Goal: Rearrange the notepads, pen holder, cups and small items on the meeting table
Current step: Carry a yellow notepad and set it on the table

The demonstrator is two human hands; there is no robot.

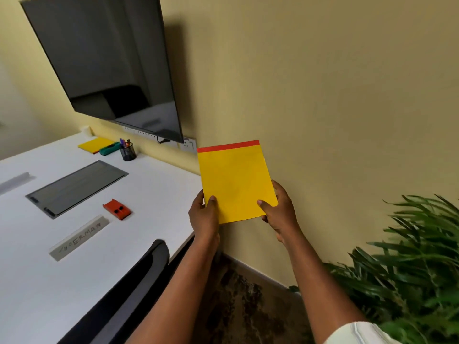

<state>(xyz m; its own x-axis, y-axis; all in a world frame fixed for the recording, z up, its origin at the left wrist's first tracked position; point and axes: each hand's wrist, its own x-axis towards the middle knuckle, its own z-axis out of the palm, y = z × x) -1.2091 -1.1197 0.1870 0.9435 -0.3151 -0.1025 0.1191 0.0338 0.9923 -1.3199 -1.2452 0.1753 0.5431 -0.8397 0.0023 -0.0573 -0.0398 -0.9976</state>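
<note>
Head camera view: a yellow notepad (236, 182) with a red strip along its far edge is held up in the air by the right edge of a white table (149, 194), in front of a beige wall. Its near left corner is pinched by the left hand (203, 217), with the thumb on top. Its near right corner is gripped the same way by the right hand (280, 212). The hands are set apart, one at each side of the pad.

At the far end of the table a second yellow notepad (95, 144) is laid flat. A green object (109, 148) is placed just beside it, and a black mesh pen holder (128, 152) filled with pens is just to the right. A grey panel (77, 188) is set into the middle of the table. A small red item (117, 209) and a grey name plate (79, 238) are laid nearer.

A dark screen (104, 60) is mounted on the wall above the far end. A black chair back (139, 274) is seen at the near edge of the table, and a green plant (409, 269) at the right.
</note>
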